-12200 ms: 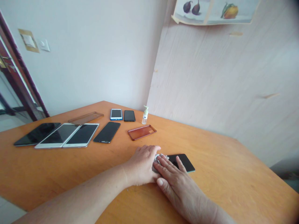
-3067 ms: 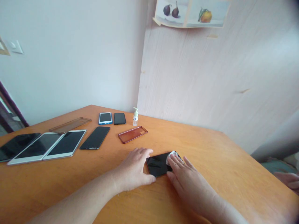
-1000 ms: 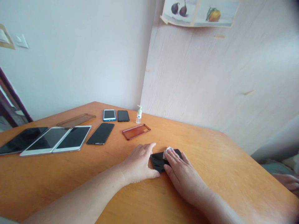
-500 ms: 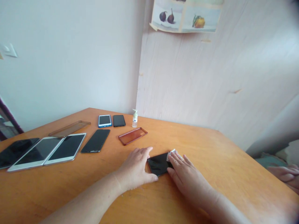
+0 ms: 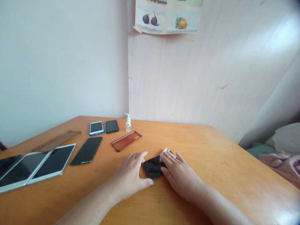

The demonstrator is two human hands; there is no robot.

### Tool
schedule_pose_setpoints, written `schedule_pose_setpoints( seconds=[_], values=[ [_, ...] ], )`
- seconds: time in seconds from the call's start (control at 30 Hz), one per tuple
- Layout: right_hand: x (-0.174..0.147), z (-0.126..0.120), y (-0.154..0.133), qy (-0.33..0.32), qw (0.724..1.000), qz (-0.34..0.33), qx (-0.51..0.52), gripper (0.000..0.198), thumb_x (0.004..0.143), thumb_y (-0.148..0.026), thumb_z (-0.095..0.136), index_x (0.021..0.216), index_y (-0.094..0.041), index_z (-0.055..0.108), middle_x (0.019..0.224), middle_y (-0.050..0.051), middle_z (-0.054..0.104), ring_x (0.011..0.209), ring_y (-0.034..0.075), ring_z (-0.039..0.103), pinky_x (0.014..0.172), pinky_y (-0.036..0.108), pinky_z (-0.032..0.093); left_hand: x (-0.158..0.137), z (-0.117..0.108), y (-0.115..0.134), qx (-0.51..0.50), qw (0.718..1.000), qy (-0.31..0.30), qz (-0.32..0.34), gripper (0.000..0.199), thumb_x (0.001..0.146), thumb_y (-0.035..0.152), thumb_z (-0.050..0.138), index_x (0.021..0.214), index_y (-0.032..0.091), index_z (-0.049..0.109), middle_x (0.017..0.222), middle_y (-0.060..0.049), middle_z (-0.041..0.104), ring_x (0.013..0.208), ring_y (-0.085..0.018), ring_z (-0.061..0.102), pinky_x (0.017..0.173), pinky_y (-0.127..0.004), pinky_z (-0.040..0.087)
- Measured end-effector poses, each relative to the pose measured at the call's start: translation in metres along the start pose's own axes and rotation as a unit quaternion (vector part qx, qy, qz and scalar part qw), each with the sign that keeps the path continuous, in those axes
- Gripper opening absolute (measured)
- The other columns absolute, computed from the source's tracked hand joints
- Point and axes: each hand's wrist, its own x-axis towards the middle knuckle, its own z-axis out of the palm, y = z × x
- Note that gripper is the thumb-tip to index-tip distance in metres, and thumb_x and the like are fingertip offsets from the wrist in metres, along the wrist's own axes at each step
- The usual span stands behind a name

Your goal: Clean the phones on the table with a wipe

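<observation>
A black smartphone (image 5: 152,168) lies screen up on the wooden table in front of me. My left hand (image 5: 131,173) straddles its left end, thumb at the near corner and fingers at the far one, with the index finger stretched out. On the phone's right part, my right hand (image 5: 179,175) presses a crumpled white wipe (image 5: 163,154) flat under its fingers. Most of the wipe and the phone's right end are hidden beneath that hand. Beyond the phone lies a reddish clear phone case (image 5: 126,142).
A small pump bottle (image 5: 128,124) stands near the wall. Left of it lie a small black phone (image 5: 112,126), a blue-edged phone (image 5: 96,128), a large dark phone (image 5: 86,151), a brownish clear case (image 5: 56,140) and white tablets (image 5: 52,162). Another person's hands (image 5: 281,162) rest at the right.
The view has shifted right, so everything appears further left. Both hands keep nearly the same place on the phone, and the wipe is still under my right fingers.
</observation>
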Motion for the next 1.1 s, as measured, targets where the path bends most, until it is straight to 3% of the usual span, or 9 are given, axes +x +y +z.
schedule_pose_setpoints(
  seconds=[0.1, 0.17, 0.33, 0.4, 0.67, 0.73, 0.87, 0.93, 1.1],
  values=[
    [-0.004, -0.007, -0.022, -0.018, 0.994, -0.086, 0.058, 0.049, 0.102, -0.036, 0.035, 0.147, -0.019, 0.043, 0.155, 0.009, 0.039, 0.146, 0.024, 0.028, 0.121, 0.052, 0.016, 0.0, 0.002, -0.002, -0.007, 1.0, 0.008, 0.009, 0.077, 0.068, 0.036, 0.079, 0.135, 0.022, 0.045, 0.12, -0.01, 0.063, 0.112, -0.031, 0.057, 0.1, -0.045, 0.043],
    [-0.001, -0.008, -0.026, -0.014, 0.992, -0.1, 0.073, 0.047, 0.103, -0.036, 0.034, 0.146, -0.022, 0.045, 0.154, 0.007, 0.042, 0.146, 0.023, 0.029, 0.121, 0.052, 0.015, 0.0, 0.002, -0.002, -0.01, 1.0, 0.009, 0.012, 0.076, 0.069, 0.036, 0.078, 0.135, 0.022, 0.045, 0.121, -0.01, 0.062, 0.113, -0.03, 0.057, 0.101, -0.045, 0.042],
    [0.014, 0.001, 0.007, 0.025, 0.998, 0.051, 0.006, 0.044, 0.101, -0.029, 0.035, 0.14, -0.014, 0.051, 0.149, 0.016, 0.047, 0.142, 0.027, 0.036, 0.118, 0.058, 0.017, -0.002, -0.003, 0.001, -0.004, 1.0, 0.0, -0.008, 0.08, 0.066, 0.034, 0.079, 0.137, 0.023, 0.044, 0.123, -0.01, 0.061, 0.117, -0.031, 0.055, 0.103, -0.045, 0.041],
    [0.013, 0.003, 0.015, 0.027, 0.996, 0.081, -0.015, 0.045, 0.101, -0.029, 0.035, 0.14, -0.011, 0.051, 0.148, 0.019, 0.047, 0.142, 0.028, 0.036, 0.117, 0.059, 0.017, -0.002, -0.004, 0.003, -0.004, 1.0, -0.005, -0.014, 0.08, 0.066, 0.034, 0.079, 0.137, 0.021, 0.044, 0.124, -0.01, 0.061, 0.118, -0.031, 0.054, 0.104, -0.045, 0.041],
    [-0.01, -0.009, -0.035, -0.016, 0.991, -0.113, 0.075, 0.049, 0.102, -0.037, 0.035, 0.148, -0.02, 0.043, 0.154, 0.007, 0.042, 0.144, 0.022, 0.032, 0.121, 0.047, 0.018, 0.0, 0.0, 0.0, -0.009, 1.0, -0.004, -0.008, 0.076, 0.068, 0.028, 0.076, 0.136, 0.018, 0.044, 0.122, -0.012, 0.061, 0.116, -0.03, 0.055, 0.104, -0.044, 0.041],
    [-0.006, -0.008, -0.029, -0.014, 0.994, -0.089, 0.062, 0.049, 0.102, -0.036, 0.036, 0.147, -0.019, 0.044, 0.154, 0.008, 0.042, 0.144, 0.024, 0.032, 0.121, 0.05, 0.018, -0.001, -0.001, 0.001, -0.009, 1.0, -0.008, -0.012, 0.077, 0.068, 0.03, 0.077, 0.136, 0.017, 0.044, 0.122, -0.012, 0.061, 0.116, -0.03, 0.055, 0.104, -0.044, 0.041],
    [0.002, 0.0, 0.003, 0.001, 0.998, 0.062, -0.023, 0.05, 0.1, -0.03, 0.039, 0.144, -0.007, 0.048, 0.151, 0.019, 0.042, 0.143, 0.031, 0.033, 0.119, 0.055, 0.021, -0.001, -0.005, 0.003, -0.003, 0.999, -0.023, -0.022, 0.081, 0.068, 0.035, 0.079, 0.138, 0.018, 0.043, 0.124, -0.011, 0.059, 0.118, -0.03, 0.053, 0.105, -0.044, 0.04],
    [0.0, 0.0, 0.007, -0.004, 0.996, 0.083, -0.042, 0.051, 0.1, -0.03, 0.039, 0.143, -0.003, 0.047, 0.151, 0.022, 0.041, 0.144, 0.032, 0.032, 0.119, 0.055, 0.022, -0.001, -0.005, 0.003, -0.002, 1.0, -0.022, -0.021, 0.081, 0.068, 0.035, 0.079, 0.139, 0.02, 0.042, 0.124, -0.011, 0.059, 0.118, -0.03, 0.053, 0.105, -0.044, 0.039],
    [-0.018, -0.016, -0.032, -0.072, 0.995, -0.048, 0.046, 0.056, 0.099, -0.032, 0.043, 0.149, -0.008, 0.04, 0.156, 0.014, 0.033, 0.145, 0.027, 0.028, 0.121, 0.043, 0.023, -0.001, 0.001, -0.004, 0.001, 1.0, -0.009, -0.006, 0.079, 0.07, 0.035, 0.078, 0.138, 0.02, 0.042, 0.122, -0.009, 0.06, 0.115, -0.028, 0.054, 0.104, -0.042, 0.04]
  ],
)
